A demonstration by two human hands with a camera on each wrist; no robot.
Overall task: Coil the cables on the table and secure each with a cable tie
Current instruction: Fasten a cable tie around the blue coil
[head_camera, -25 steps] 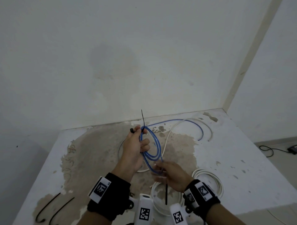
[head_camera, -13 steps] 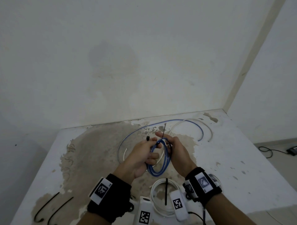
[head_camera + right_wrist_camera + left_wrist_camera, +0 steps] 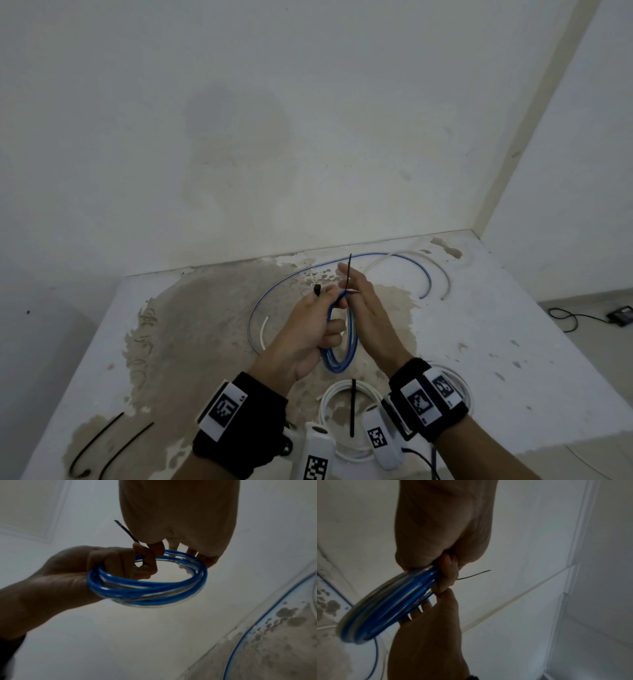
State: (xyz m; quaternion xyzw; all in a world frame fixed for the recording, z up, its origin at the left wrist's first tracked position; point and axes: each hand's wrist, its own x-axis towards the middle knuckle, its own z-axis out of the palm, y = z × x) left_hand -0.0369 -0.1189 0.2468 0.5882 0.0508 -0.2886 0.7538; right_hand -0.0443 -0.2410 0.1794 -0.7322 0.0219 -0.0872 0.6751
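A blue cable coil [image 3: 339, 346] hangs above the table, gripped at its top by my left hand [image 3: 308, 329]. In the right wrist view the coil [image 3: 147, 586] shows as several blue loops held in that fist. A black cable tie [image 3: 348, 274] stands up from the top of the coil, and my right hand [image 3: 363, 308] pinches it between thumb and forefinger. The tie's head [image 3: 317, 290] pokes out beside my left thumb. In the left wrist view the coil [image 3: 385, 609] is blurred and the tie's thin tail [image 3: 474, 574] sticks out past the fingers.
On the stained white table [image 3: 513, 342] lie a loose blue cable [image 3: 376, 255], a loose white cable [image 3: 442, 274], a white coil with a black tie [image 3: 352, 407] near the front edge, and two spare black ties [image 3: 113, 442] at front left. A wall stands behind.
My right hand came up from the bottom of the coil to its top and took the tie's tail. The coil now hangs between both hands, slightly farther from me.
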